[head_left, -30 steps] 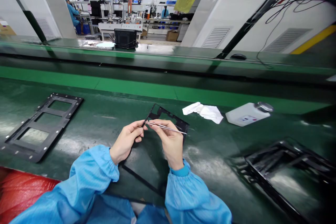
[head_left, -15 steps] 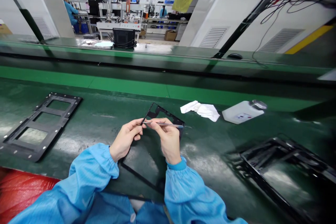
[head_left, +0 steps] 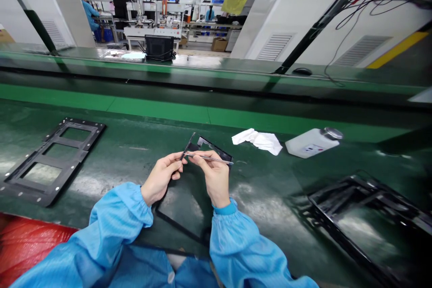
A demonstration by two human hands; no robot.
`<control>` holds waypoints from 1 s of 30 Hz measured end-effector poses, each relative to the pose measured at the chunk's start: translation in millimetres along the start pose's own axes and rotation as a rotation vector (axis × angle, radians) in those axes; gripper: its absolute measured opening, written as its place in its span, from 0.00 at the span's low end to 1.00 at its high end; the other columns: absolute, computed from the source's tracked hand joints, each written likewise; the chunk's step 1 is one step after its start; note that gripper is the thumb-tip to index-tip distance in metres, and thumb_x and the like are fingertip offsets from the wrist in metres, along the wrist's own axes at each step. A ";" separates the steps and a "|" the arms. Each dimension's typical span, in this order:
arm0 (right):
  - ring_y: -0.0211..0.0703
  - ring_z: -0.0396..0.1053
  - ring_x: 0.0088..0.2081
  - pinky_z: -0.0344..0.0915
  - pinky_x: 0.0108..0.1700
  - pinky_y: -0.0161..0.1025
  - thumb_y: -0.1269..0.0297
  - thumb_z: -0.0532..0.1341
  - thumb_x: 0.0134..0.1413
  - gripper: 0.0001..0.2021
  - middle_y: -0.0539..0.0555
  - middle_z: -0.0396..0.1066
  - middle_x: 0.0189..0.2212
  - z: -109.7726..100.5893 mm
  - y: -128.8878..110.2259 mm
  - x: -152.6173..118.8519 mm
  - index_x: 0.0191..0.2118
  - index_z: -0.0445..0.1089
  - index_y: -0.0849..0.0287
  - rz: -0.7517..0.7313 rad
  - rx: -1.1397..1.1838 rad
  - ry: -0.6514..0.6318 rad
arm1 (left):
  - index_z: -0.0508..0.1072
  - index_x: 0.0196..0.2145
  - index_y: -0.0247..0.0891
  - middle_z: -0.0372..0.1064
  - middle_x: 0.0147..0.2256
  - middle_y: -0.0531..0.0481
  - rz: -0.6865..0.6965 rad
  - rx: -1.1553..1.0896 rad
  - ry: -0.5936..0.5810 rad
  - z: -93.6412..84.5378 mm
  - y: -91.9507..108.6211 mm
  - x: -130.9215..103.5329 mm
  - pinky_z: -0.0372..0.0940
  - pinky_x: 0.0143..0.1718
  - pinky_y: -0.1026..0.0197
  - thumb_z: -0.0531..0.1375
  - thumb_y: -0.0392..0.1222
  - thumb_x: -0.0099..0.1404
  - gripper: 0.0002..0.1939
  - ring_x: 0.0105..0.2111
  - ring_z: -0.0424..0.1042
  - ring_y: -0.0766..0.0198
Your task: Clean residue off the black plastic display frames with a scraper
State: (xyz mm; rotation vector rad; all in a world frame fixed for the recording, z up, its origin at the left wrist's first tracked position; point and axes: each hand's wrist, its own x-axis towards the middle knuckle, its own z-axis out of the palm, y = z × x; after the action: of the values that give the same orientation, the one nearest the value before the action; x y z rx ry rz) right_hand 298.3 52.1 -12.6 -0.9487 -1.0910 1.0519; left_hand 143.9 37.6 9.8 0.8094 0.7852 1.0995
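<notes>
Evidently pinching the left edge of a thin black frame [head_left: 193, 147] between thumb and curled fingers of the left hand [head_left: 162, 180], closing on it lightly, presumably so as to steady so slender a rim without covering much of it. Meanwhile gripping a slim metal tool [head_left: 216, 159], likely tweezers, in the right hand [head_left: 214, 173], closing thumb and fingers around it and aiming one end at the pinched edge, probably for fine control. Holding both hands close together at the frame, apparently bracing for small movements, and showing the frame on or just above the green desk [head_left: 128, 166], without revealing which. Seeing a black panel [head_left: 50, 162] lying flat well to the left of the frame, and white tissue [head_left: 259, 140], then a white bottle [head_left: 308, 144], to its right, perhaps placed within reach yet outside the elbows' sweep. Losing the tool's working end among the fingers, though, and so being unable to confirm contact or anything nipped there. Missing part of the frame behind the right hand, too, and failing to link for certain a dark strip [head_left: 182, 226] on its near side. Making out only blurred bars of a black assembly [head_left: 330, 220] far right of the frame, fading into shadow.
</notes>
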 end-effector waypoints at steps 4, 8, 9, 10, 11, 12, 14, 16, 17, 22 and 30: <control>0.50 0.75 0.43 0.70 0.51 0.52 0.59 0.69 0.49 0.09 0.54 0.77 0.36 -0.9 3.8 1.1 0.33 0.73 0.58 0.020 0.008 -0.014 | 0.74 0.46 0.33 0.65 0.37 0.46 0.002 0.018 0.011 -1.0 -1.6 0.0 0.46 0.22 0.69 0.65 0.39 0.56 0.19 0.28 0.56 0.73; 0.49 0.75 0.42 0.71 0.50 0.52 0.59 0.69 0.50 0.10 0.54 0.77 0.37 -0.6 6.4 0.9 0.34 0.73 0.58 0.051 0.031 -0.042 | 0.74 0.47 0.33 0.64 0.36 0.47 0.001 0.040 0.019 -2.3 -5.3 0.4 0.46 0.21 0.70 0.64 0.38 0.56 0.20 0.27 0.56 0.73; 0.49 0.76 0.41 0.72 0.49 0.52 0.58 0.69 0.50 0.10 0.54 0.76 0.37 -0.4 7.0 0.6 0.34 0.73 0.58 0.058 0.032 -0.046 | 0.74 0.47 0.33 0.64 0.36 0.48 0.001 0.043 0.022 -2.7 -6.4 0.7 0.46 0.21 0.70 0.64 0.38 0.56 0.20 0.27 0.56 0.73; 0.49 0.76 0.41 0.72 0.49 0.52 0.58 0.69 0.50 0.10 0.54 0.76 0.36 -0.4 7.6 0.4 0.34 0.73 0.58 0.064 0.033 -0.047 | 0.74 0.46 0.33 0.64 0.35 0.48 0.002 0.045 0.023 -3.1 -7.6 1.0 0.46 0.21 0.70 0.65 0.38 0.56 0.20 0.27 0.56 0.73; 0.49 0.76 0.41 0.72 0.49 0.51 0.58 0.69 0.50 0.10 0.54 0.76 0.36 -0.3 8.2 0.1 0.34 0.73 0.59 0.070 0.035 -0.047 | 0.74 0.46 0.33 0.65 0.35 0.48 0.004 0.046 0.024 -3.6 -8.6 1.3 0.46 0.21 0.70 0.65 0.38 0.55 0.19 0.27 0.56 0.73; 0.49 0.76 0.42 0.72 0.49 0.51 0.58 0.69 0.50 0.10 0.54 0.76 0.36 -0.3 8.8 -0.2 0.34 0.73 0.58 0.076 0.037 -0.045 | 0.74 0.46 0.34 0.65 0.35 0.48 0.006 0.047 0.025 -4.1 -9.6 1.7 0.46 0.21 0.70 0.65 0.38 0.55 0.19 0.27 0.56 0.73; 0.49 0.76 0.41 0.73 0.49 0.51 0.58 0.69 0.50 0.10 0.53 0.76 0.36 -0.1 9.6 -0.6 0.33 0.73 0.58 0.091 0.045 -0.043 | 0.74 0.46 0.34 0.65 0.36 0.48 0.011 0.047 0.025 -5.1 -11.0 2.5 0.46 0.22 0.69 0.65 0.39 0.55 0.20 0.27 0.56 0.73; 0.48 0.76 0.40 0.73 0.49 0.50 0.59 0.69 0.50 0.09 0.53 0.75 0.35 0.1 9.2 -0.9 0.33 0.73 0.59 0.102 0.052 -0.042 | 0.75 0.46 0.34 0.66 0.36 0.47 0.014 0.045 0.021 -5.9 -11.6 3.1 0.46 0.22 0.69 0.65 0.39 0.55 0.20 0.27 0.56 0.73; 0.48 0.76 0.40 0.73 0.48 0.50 0.59 0.69 0.50 0.09 0.53 0.75 0.35 0.4 8.4 -1.0 0.33 0.73 0.59 0.102 0.061 -0.038 | 0.75 0.47 0.34 0.66 0.36 0.47 0.015 0.044 0.017 -6.2 -11.6 3.3 0.46 0.22 0.69 0.65 0.39 0.55 0.20 0.27 0.56 0.73; 0.48 0.76 0.41 0.75 0.45 0.49 0.61 0.68 0.51 0.08 0.53 0.75 0.36 1.5 2.2 -1.5 0.35 0.73 0.58 0.062 0.150 -0.031 | 0.74 0.47 0.34 0.65 0.36 0.47 0.011 0.037 0.005 -6.4 -10.6 4.1 0.45 0.21 0.69 0.65 0.39 0.55 0.20 0.27 0.56 0.73; 0.48 0.75 0.42 0.74 0.47 0.49 0.60 0.68 0.52 0.09 0.54 0.76 0.37 -0.5 7.1 0.3 0.35 0.72 0.59 0.097 0.119 -0.043 | 0.74 0.46 0.33 0.65 0.35 0.48 -0.007 0.034 0.007 -7.2 -11.9 5.7 0.45 0.21 0.70 0.65 0.38 0.54 0.20 0.27 0.56 0.74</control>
State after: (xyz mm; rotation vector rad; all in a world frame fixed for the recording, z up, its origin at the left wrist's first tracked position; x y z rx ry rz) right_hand 297.6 54.0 -19.4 -0.8939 -1.0136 1.2077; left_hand 144.4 41.3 -4.8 0.8314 0.8135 1.0859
